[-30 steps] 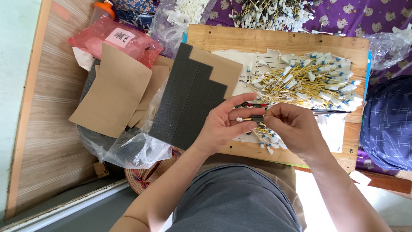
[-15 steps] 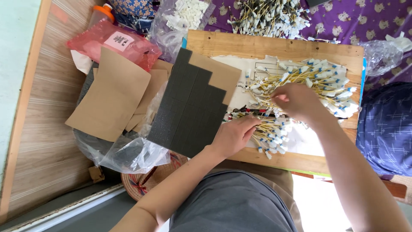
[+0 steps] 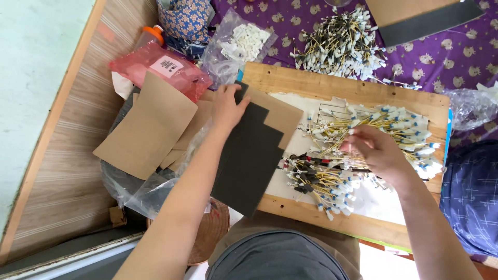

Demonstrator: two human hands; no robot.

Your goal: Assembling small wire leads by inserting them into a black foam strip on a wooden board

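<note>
My left hand (image 3: pixel 228 106) reaches out to the top end of a stack of dark grey sheets (image 3: pixel 251 161) that overlaps the left edge of a wooden board (image 3: pixel 363 93). Its fingers and thumb pinch the top sheet's upper corner. My right hand (image 3: pixel 376 153) hovers over a pile of thin yellow wires with white and blue end plugs (image 3: pixel 394 127) on the board, fingertips closed on one wire. A smaller bunch of wires with black and blue ends (image 3: pixel 316 184) lies below it on white paper.
Brown cardboard pieces (image 3: pixel 148 127) lie left of the grey sheets. Around them are a red plastic bag (image 3: pixel 161 67), a clear bag of white plugs (image 3: pixel 241 44) and crumpled clear plastic (image 3: pixel 150 194). Another wire heap (image 3: pixel 342 44) rests on purple cloth behind the board.
My left hand left the wires at the board's middle and moved up and left onto the grey sheets. My right hand stays over the wire pile, a little lower.
</note>
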